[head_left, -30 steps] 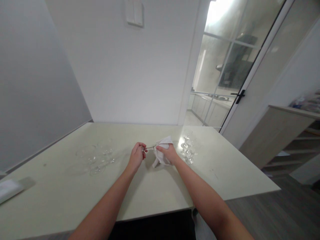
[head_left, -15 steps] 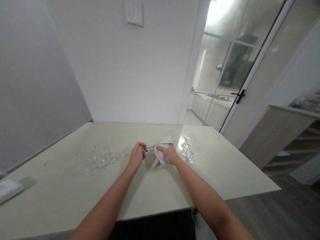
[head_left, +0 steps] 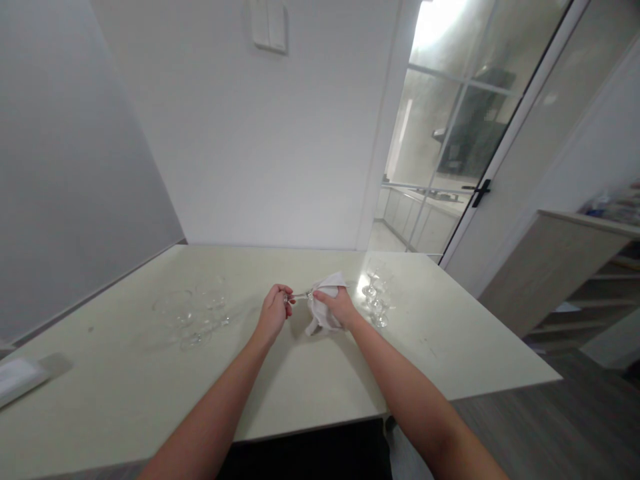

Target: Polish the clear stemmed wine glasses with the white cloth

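My left hand (head_left: 276,305) is closed around the foot end of a stemmed glass (head_left: 301,295), held sideways above the table. Its stem points right, toward my right hand (head_left: 338,305). That hand is wrapped round a white cloth (head_left: 324,308), which covers the bowl of the glass; one end of the cloth hangs below the fingers. Just right of it stand several small stemmed glasses (head_left: 376,303) in a group. Over on the left, several larger clear glasses (head_left: 196,313) are clustered, their outlines faint against the tabletop.
The pale table (head_left: 295,393) meets the white wall at the back. A white flat packet (head_left: 20,380) lies at the left edge. To the right are a glazed door with a black handle (head_left: 481,192) and a wooden shelf unit (head_left: 555,267).
The hanging end of the cloth has shifted slightly. Both hands and the glass are in nearly the same place.
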Tool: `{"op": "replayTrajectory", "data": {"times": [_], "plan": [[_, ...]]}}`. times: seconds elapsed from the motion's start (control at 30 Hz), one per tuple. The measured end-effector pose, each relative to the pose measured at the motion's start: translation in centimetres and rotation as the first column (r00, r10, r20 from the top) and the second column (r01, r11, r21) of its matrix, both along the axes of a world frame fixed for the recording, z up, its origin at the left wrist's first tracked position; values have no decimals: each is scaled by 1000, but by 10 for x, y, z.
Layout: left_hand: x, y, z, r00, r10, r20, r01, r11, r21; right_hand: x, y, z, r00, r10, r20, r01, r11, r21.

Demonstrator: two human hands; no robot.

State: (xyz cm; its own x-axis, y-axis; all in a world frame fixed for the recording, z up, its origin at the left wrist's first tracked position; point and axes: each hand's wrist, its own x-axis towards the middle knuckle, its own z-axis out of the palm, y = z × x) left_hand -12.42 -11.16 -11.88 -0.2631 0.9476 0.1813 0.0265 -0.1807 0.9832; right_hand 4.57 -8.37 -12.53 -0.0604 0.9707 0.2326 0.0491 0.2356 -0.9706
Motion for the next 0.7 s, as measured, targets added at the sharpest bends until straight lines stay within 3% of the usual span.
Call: {"op": "replayTrajectory", "data": {"times": [0.7], "plan": [[2,-2,4,1000,3,2,-3,1000,-14,-1,-2,3,1000,9,-19,-9,1000,-17]]}}
